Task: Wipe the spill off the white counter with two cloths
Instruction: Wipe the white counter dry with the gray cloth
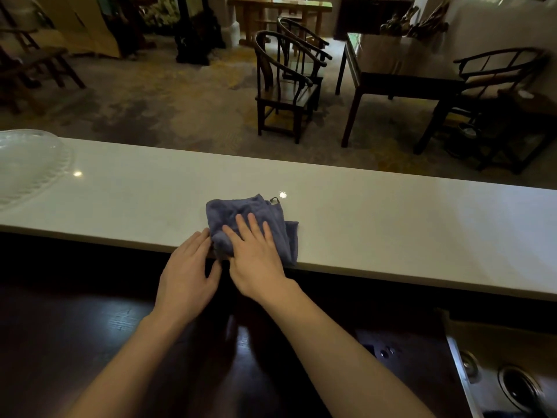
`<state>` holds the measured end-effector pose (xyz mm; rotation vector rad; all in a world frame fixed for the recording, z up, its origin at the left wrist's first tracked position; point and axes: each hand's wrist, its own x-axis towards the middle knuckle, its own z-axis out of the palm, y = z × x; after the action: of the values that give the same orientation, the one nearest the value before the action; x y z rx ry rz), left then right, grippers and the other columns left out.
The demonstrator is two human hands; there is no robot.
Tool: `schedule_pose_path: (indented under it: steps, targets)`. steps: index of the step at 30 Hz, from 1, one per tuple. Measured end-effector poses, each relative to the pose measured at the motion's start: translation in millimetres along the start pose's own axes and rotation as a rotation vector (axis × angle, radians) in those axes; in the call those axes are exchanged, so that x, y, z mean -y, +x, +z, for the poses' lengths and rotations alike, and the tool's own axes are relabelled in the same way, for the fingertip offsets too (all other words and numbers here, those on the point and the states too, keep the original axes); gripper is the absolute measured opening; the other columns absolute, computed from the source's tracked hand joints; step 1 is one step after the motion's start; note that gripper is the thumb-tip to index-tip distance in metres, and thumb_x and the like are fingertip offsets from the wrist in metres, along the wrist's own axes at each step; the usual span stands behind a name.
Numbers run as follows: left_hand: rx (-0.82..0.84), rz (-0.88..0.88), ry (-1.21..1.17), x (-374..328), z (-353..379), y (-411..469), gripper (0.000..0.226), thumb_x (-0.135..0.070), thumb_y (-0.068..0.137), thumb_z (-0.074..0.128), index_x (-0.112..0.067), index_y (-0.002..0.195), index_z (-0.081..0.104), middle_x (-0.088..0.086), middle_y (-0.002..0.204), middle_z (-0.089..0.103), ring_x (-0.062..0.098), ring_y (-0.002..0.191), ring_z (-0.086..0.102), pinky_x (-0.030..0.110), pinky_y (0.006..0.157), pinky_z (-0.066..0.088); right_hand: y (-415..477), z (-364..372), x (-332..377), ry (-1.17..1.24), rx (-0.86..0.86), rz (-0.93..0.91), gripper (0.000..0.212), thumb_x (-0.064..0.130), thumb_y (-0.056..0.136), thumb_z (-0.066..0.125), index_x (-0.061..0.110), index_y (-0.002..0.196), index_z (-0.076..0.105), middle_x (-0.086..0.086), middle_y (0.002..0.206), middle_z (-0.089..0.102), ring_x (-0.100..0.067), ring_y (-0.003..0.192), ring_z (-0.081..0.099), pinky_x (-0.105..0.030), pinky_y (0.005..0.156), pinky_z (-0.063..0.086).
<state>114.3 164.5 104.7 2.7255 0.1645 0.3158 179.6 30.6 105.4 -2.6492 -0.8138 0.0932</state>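
A crumpled blue cloth [241,211] lies on the long white counter [391,230], close to its near edge. My right hand [256,254] rests flat on top of the cloth with the fingers spread, pressing it down. My left hand [188,273] sits just left of the cloth at the counter's edge, its fingertips touching the cloth's left side. Only one cloth is in view. No spill shows on the counter's surface.
A clear glass dish [27,167] stands on the counter at the far left. Below the counter lies a dark wooden worktop [75,327], with a metal sink [512,384] at the lower right. Beyond the counter stand wooden chairs [283,86] and a dark table [401,76].
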Motion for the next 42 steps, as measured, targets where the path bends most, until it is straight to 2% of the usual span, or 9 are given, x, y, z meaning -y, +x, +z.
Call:
schedule_pose_path:
  steps: [6, 15, 18, 25, 29, 33, 37, 42]
  targets:
    - [-0.001, 0.009, 0.071, 0.4, 2.0, -1.6, 0.056, -0.022, 0.086, 0.065, -0.007, 0.139, 0.051, 0.011, 0.150, 0.048, 0.025, 0.140, 0.042, 0.036, 0.116, 0.032, 52.3, -10.2, -3.1, -0.071, 0.052, 0.063, 0.072, 0.017, 0.101, 0.051, 0.024, 0.162, 0.012, -0.005, 0.172, -0.004, -0.026, 0.156, -0.013, -0.043, 0.120, -0.017]
    - [0.013, 0.013, 0.110, -0.8, -0.4, -0.5, 0.055, -0.021, 0.086, 0.064, -0.007, 0.137, 0.052, 0.011, 0.150, 0.048, 0.025, 0.140, 0.043, 0.037, 0.117, 0.032, 92.6, -32.9, -45.2, -0.078, -0.008, 0.198, 0.058, 0.016, 0.106, 0.041, 0.027, 0.160, 0.023, -0.004, 0.172, 0.005, -0.026, 0.157, -0.005, -0.046, 0.126, -0.006]
    - [0.021, 0.012, 0.113, 0.1, -1.1, 1.2, 0.055, -0.020, 0.086, 0.064, -0.007, 0.138, 0.052, 0.011, 0.151, 0.047, 0.026, 0.140, 0.042, 0.037, 0.117, 0.032, 85.4, -47.1, -77.9, -0.076, -0.044, 0.294, 0.057, 0.015, 0.106, 0.040, 0.029, 0.159, 0.027, -0.004, 0.172, 0.009, -0.025, 0.157, -0.001, -0.044, 0.124, -0.006]
    - [0.011, 0.009, 0.128, -3.2, 0.0, -0.3, 0.055, -0.017, 0.083, 0.067, -0.004, 0.135, 0.054, 0.014, 0.148, 0.050, 0.029, 0.138, 0.046, 0.038, 0.115, 0.033, 34.1, -89.4, -169.1, -0.145, -0.181, 0.545, 0.055, 0.015, 0.103, 0.045, 0.024, 0.156, 0.033, -0.008, 0.166, 0.028, -0.030, 0.154, 0.016, -0.049, 0.126, 0.011]
    - [0.013, 0.013, 0.145, -3.1, -0.4, -0.4, 0.055, -0.017, 0.083, 0.068, -0.004, 0.135, 0.054, 0.014, 0.147, 0.050, 0.029, 0.137, 0.047, 0.038, 0.114, 0.033, -3.7, -107.6, -213.7, -0.180, -0.191, 0.659, 0.057, 0.011, 0.101, 0.046, 0.025, 0.155, 0.034, -0.008, 0.167, 0.026, -0.030, 0.155, 0.013, -0.052, 0.126, 0.008]
    - [0.014, 0.013, 0.142, -3.8, -1.1, -1.5, 0.055, -0.017, 0.084, 0.068, -0.004, 0.135, 0.054, 0.014, 0.147, 0.050, 0.029, 0.137, 0.047, 0.039, 0.115, 0.035, -42.6, -120.0, -242.7, -0.132, -0.209, 0.777, 0.056, 0.016, 0.104, 0.042, 0.024, 0.158, 0.029, -0.008, 0.168, 0.023, -0.028, 0.156, 0.011, -0.059, 0.124, 0.001]
    - [0.011, 0.012, 0.138, -5.0, -1.0, -3.0, 0.055, -0.018, 0.085, 0.068, -0.005, 0.136, 0.054, 0.013, 0.148, 0.049, 0.029, 0.138, 0.046, 0.039, 0.114, 0.034, -63.0, -119.5, -255.9, -0.126, -0.265, 0.797, 0.047, 0.021, 0.106, 0.040, 0.025, 0.153, 0.037, -0.008, 0.166, 0.029, -0.029, 0.155, 0.016, -0.064, 0.122, 0.002]
    - [0.025, 0.019, 0.127, -3.6, -1.1, -3.2, 0.057, -0.019, 0.086, 0.067, -0.006, 0.139, 0.051, 0.011, 0.151, 0.046, 0.026, 0.141, 0.041, 0.035, 0.117, 0.028, -43.9, -115.2, -254.0, -0.049, -0.248, 0.825, 0.044, 0.024, 0.107, 0.040, 0.025, 0.151, 0.042, -0.010, 0.166, 0.028, -0.032, 0.156, 0.012, -0.064, 0.121, -0.002]
